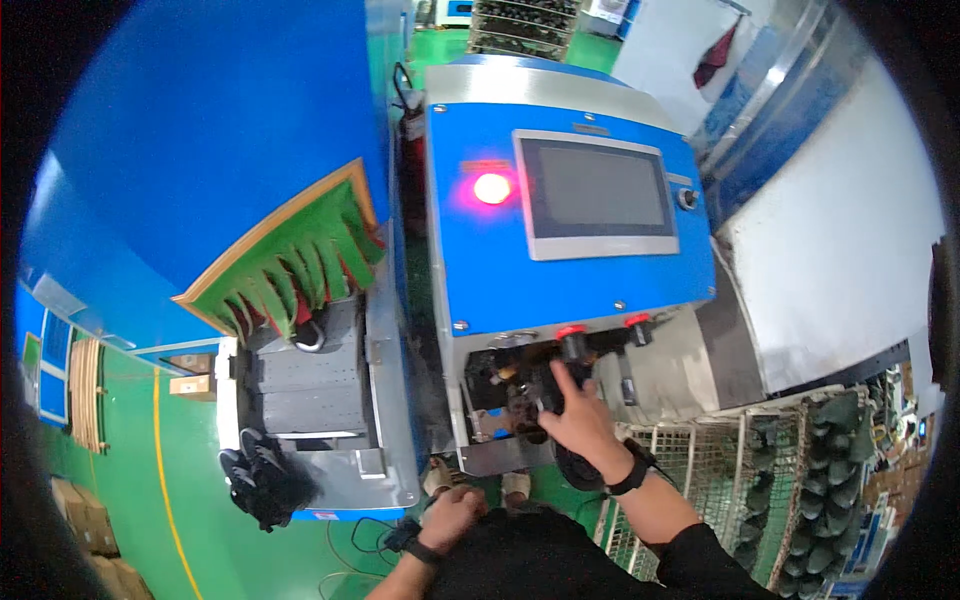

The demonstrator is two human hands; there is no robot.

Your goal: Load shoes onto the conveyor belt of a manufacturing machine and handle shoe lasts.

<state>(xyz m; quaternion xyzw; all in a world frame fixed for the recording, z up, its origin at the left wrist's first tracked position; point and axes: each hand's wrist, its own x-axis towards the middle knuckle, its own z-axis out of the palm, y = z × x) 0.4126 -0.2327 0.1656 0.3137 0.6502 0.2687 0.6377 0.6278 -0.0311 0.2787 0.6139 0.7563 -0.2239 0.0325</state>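
My right hand (585,427) reaches to the open lower front of a blue machine (480,280), fingers stretched and apart. Its index finger points up beside a dark part (535,385) in the opening; whether it touches that part I cannot tell. Just above the fingertips is a black knob with a red collar (572,345), with a second red-collared knob (638,330) to its right. My left hand (455,512) is low in front of my body with its fingers curled in; what they hold, if anything, is hidden.
A red lamp (492,188) glows beside a dark screen (597,187). On the left, a conveyor (305,375) runs under a green strip curtain (290,275), with a dark shoe (310,335) at it. Black items (262,480) lie at its near end. Wire racks (700,470) stand right.
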